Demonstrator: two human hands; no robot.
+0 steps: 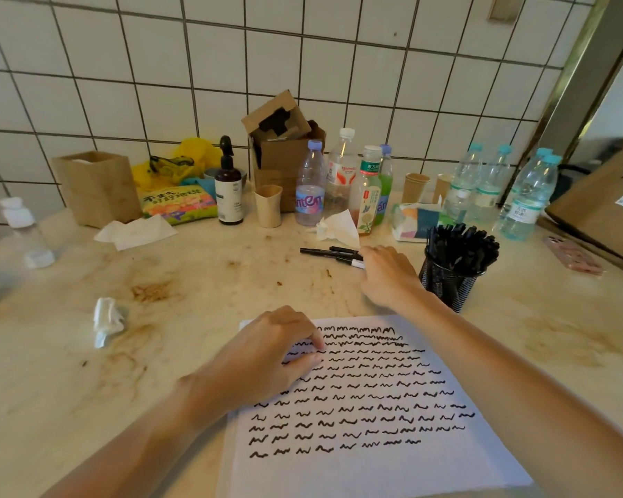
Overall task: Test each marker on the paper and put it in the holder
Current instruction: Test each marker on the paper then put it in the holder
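A white paper [374, 465] covered with rows of black squiggles lies at the front of the table. My left hand [267, 361] rests on its upper left corner, fingertips pressing it down. Three black markers [324, 251] lie side by side on the table beyond the paper. My right hand [387, 273] reaches over their right ends, its fingers curled onto the nearest marker [351, 262], which has a white band and still lies on the table. A black mesh holder [446, 285] packed with several black markers stands just right of my right hand.
Behind the markers are a crumpled tissue [339, 226], plastic bottles [310, 185], paper cups [268, 206], a pump bottle [229, 188] and cardboard boxes [285, 152] along the tiled wall. Another crumpled tissue [107, 319] lies left of the paper. A phone [574, 255] lies far right.
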